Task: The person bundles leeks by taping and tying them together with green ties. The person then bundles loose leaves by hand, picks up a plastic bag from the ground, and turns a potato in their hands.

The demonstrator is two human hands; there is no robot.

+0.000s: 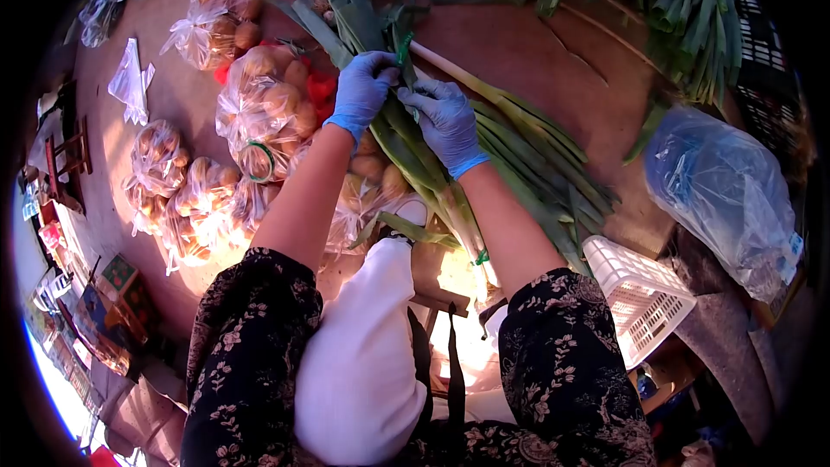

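A leek bundle (430,180) slanted from leafy tops far side to white ends by the wearer's lap, clenched by the left hand (367,93), nearer its green tie (405,47), and the right hand (443,118); bagged potatoes (266,104) crowded the floor's (566,95) left side, more leeks (538,151) the right.

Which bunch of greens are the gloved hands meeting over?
The middle bunch, pale ends lowermost; left hand and right hand meet over it, not over the others.

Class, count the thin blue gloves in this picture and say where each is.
2. One thin blue glove is on the left hand, the other on the right hand, both at the bundle of long green stalks. Others could be hidden.
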